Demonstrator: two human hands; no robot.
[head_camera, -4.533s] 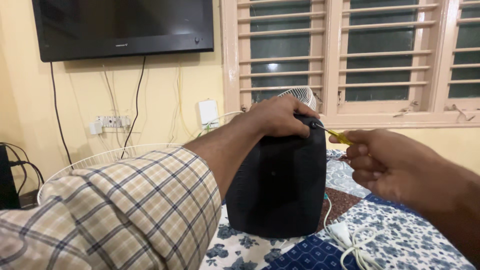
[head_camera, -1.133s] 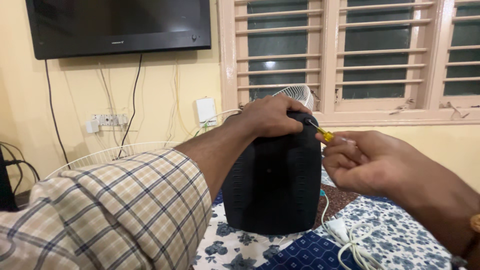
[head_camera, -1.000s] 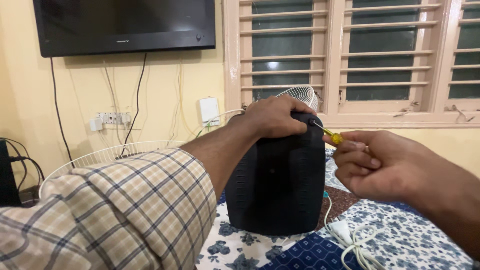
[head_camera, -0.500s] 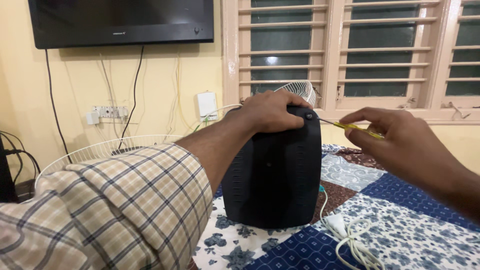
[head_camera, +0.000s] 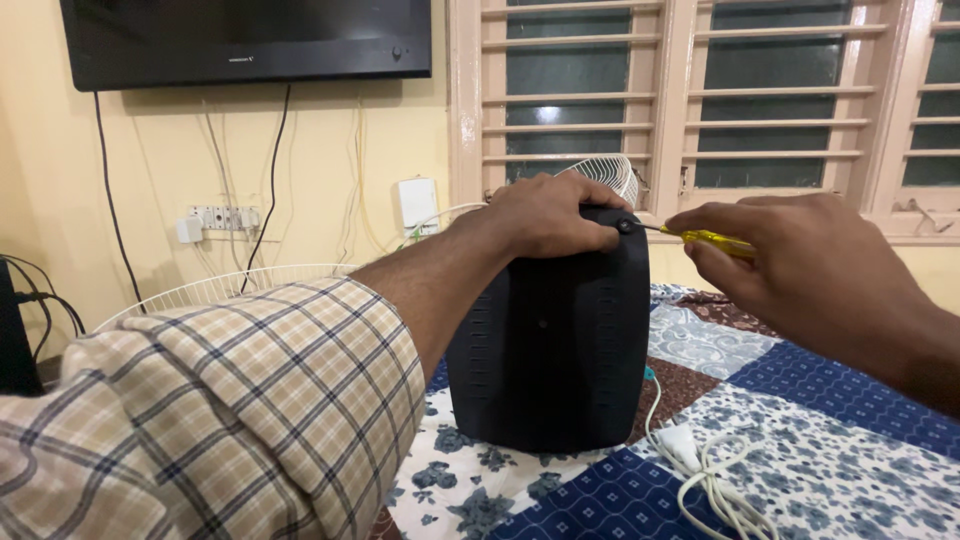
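A bed covered in a blue, white and maroon floral patchwork quilt (head_camera: 800, 400) spreads beneath both hands and carries a tall black plastic housing with rounded corners and ribbed sides (head_camera: 550, 340), standing upright on the quilt. The left hand (head_camera: 545, 215), its forearm emerging from a rolled beige checked sleeve (head_camera: 240, 400), lies across the top of the housing with fingers curled over the upper edge, gripping it. To the right of that hand and level with it, the right hand (head_camera: 810, 265) is closed around the translucent yellow handle of a slim screwdriver (head_camera: 700, 237); the thin metal shaft runs leftward from the hand to the top right corner of the housing, where its tip meets a small dark screw (head_camera: 625, 226) just beside the left hand's fingertips. Below the right hand, a coiled white cable with a plug (head_camera: 700, 465) lies on the quilt near the housing's base. Behind the left hand, part of a white wire fan grille (head_camera: 610, 180) shows against the window.
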